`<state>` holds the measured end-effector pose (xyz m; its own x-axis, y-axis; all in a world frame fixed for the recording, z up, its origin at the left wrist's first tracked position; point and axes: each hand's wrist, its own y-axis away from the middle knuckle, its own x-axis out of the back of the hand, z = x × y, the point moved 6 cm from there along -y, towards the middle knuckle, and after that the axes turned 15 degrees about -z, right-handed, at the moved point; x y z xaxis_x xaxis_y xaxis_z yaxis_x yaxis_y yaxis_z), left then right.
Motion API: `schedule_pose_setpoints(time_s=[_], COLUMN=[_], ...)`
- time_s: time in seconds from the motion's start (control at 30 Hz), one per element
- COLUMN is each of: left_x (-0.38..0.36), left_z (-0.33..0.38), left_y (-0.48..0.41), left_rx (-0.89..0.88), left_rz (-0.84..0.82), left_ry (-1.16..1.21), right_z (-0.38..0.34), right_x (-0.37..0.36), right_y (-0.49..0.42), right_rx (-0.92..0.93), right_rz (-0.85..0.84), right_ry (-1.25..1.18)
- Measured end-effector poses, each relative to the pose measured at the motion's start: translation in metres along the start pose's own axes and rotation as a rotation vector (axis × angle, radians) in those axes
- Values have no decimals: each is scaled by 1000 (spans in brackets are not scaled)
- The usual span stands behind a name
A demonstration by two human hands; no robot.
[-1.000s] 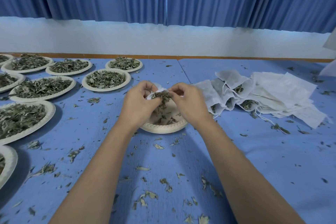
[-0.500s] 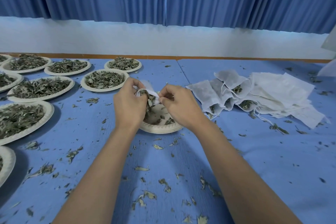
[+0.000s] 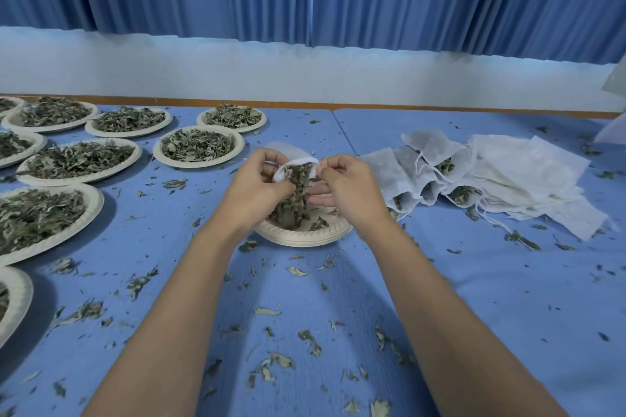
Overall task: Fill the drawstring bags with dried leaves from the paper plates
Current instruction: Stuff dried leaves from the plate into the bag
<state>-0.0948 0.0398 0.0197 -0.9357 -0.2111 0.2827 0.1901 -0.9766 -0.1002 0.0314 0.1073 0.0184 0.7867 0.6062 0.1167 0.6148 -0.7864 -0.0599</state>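
Note:
A white drawstring bag (image 3: 292,159) is held up over a paper plate (image 3: 305,236) in the middle of the blue table. My left hand (image 3: 259,184) grips the bag's left rim and a clump of dried leaves (image 3: 294,200) that hangs from the bag's mouth down to the plate. On the other side, my right hand (image 3: 349,189) pinches the bag's right rim. Only a few leaves lie on the plate under my hands.
Several paper plates heaped with dried leaves (image 3: 198,147) stand at the left and back left. A pile of white bags (image 3: 491,176), some with leaves in them, lies at the right. Loose leaf bits are scattered over the blue table (image 3: 508,298).
Both hands have lifted the bag higher above the plate. The bag's mouth is pulled wider, and a longer clump of leaves now hangs from it.

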Motion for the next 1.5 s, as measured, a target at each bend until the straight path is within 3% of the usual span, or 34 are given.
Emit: schedule_pose_setpoints(time_s=[0.2, 0.47, 0.7, 0.83, 0.93, 1.07, 1.17, 1.33, 1.5], left_x=[-10, -5, 15, 12, 14, 21, 19, 21, 22], left_z=[9, 4, 7, 8, 6, 0, -1, -2, -4], left_y=[4, 0, 13, 15, 10, 6, 3, 4, 4], left_rx=[26, -60, -83, -99, -110, -89, -58, -26, -17], left_rz=[-175, 105, 456, 458, 413, 420, 352, 312, 333], left_ry=[-42, -198, -282, -345, -248, -23, 147, 340, 387], right_z=[2, -4, -18, -16, -13, 4, 11, 9, -1], right_x=[5, -2, -14, -10, -4, -10, -26, -20, -5], right_y=[0, 2, 6, 5, 3, 2, 2, -5, -4], right_rx=[-14, -4, 163, 157, 81, -173, -142, -59, -76], right_rz=[23, -43, -110, -44, -39, -276, -373, -168, -94], right_ry=[-32, -20, 592, 651, 605, 705, 805, 1002, 899])
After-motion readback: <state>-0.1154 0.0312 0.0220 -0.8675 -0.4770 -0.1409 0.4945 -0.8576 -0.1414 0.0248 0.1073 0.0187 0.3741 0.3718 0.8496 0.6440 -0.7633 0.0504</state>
